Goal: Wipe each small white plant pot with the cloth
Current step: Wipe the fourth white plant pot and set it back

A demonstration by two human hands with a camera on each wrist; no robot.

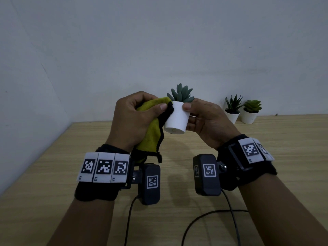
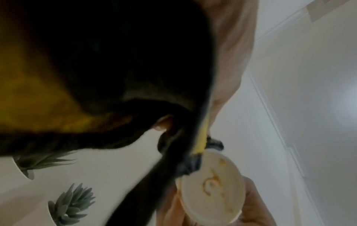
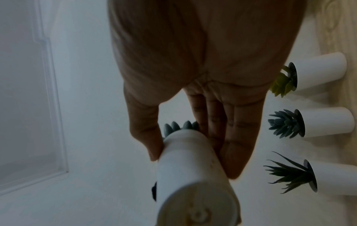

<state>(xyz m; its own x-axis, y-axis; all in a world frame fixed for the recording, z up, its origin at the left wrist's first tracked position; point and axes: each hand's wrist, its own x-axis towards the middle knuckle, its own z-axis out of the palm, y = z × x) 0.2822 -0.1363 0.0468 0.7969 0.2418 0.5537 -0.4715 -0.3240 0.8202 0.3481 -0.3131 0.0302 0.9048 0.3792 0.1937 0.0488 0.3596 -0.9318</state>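
My right hand (image 1: pixel 190 112) holds a small white pot (image 1: pixel 176 119) with a blue-green succulent above the table, tilted slightly. The thumb sits at its rim and the fingers lie along its far side (image 3: pixel 228 137). My left hand (image 1: pixel 154 104) grips a bunched yellow-green cloth (image 1: pixel 150 128) with a black edge, and the thumb pinches it against the pot's left side. In the left wrist view the cloth (image 2: pixel 38 94) fills most of the frame, with the pot's underside (image 2: pixel 212 186) below it. In the right wrist view the held pot (image 3: pixel 189 165) points its base at the camera.
Two more white pots stand on the wooden table (image 1: pixel 266 148) by the wall at the back right: a spiky plant (image 1: pixel 232 116) and a light green succulent (image 1: pixel 249 117). The right wrist view shows three pots in a row (image 3: pixel 328 121). Black cables (image 1: pixel 204 221) lie near the front.
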